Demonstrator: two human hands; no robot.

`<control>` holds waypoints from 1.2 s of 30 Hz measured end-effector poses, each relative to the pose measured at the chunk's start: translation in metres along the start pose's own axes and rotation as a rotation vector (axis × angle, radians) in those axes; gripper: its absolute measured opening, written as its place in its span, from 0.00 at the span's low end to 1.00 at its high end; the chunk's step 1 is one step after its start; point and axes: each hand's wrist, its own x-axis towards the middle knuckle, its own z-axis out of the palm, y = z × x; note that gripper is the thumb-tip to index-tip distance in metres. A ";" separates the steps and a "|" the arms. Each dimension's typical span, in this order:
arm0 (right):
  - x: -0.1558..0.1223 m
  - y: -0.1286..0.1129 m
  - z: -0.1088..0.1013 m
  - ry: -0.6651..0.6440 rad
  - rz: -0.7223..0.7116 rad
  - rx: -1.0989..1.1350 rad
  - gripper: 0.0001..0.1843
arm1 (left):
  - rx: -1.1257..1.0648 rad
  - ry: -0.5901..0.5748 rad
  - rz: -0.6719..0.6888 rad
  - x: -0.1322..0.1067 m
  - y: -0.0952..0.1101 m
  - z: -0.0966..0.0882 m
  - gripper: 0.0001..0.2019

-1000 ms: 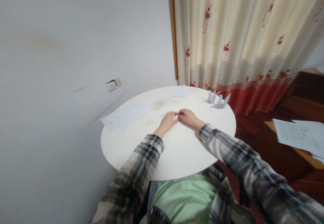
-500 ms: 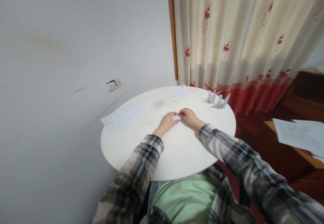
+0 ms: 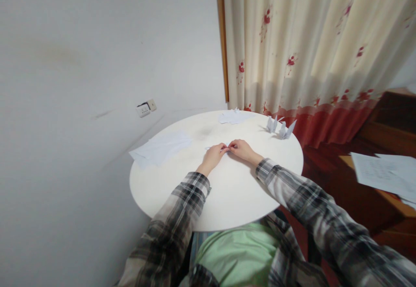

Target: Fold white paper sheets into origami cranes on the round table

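Observation:
Over the middle of the round white table [image 3: 182, 187], my left hand [image 3: 214, 156] and my right hand [image 3: 241, 149] meet at the fingertips. Both are closed in a pinch on a small piece of folded white paper [image 3: 227, 145]. Most of this paper is hidden behind my fingers; a thin tip pokes out left of my left hand. To the right, near the table's edge, stand two folded paper cranes [image 3: 286, 130], apart from my hands.
White paper sheets [image 3: 165, 146] lie spread at the table's left. Further paper pieces [image 3: 234, 117] lie at the back edge. A wall with a socket [image 3: 143, 110] is on the left, a flowered curtain [image 3: 302, 40] behind. Printed sheets [image 3: 383, 172] rest on wooden furniture at right.
My fingertips have come together over the folded paper, covering more of it. The cranes and loose sheets have stayed in place.

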 end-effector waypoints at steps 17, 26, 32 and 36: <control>0.002 0.005 0.003 -0.001 -0.012 0.006 0.10 | 0.044 0.023 0.011 0.001 -0.001 0.000 0.12; 0.004 0.007 0.004 0.011 0.007 -0.004 0.10 | 0.082 0.023 0.047 0.002 -0.003 0.002 0.13; 0.003 0.005 0.003 0.017 -0.017 0.043 0.11 | 0.072 0.038 0.036 0.001 -0.002 0.001 0.12; 0.000 0.004 0.002 0.007 -0.026 0.053 0.09 | 0.061 0.036 0.022 0.002 -0.005 0.001 0.10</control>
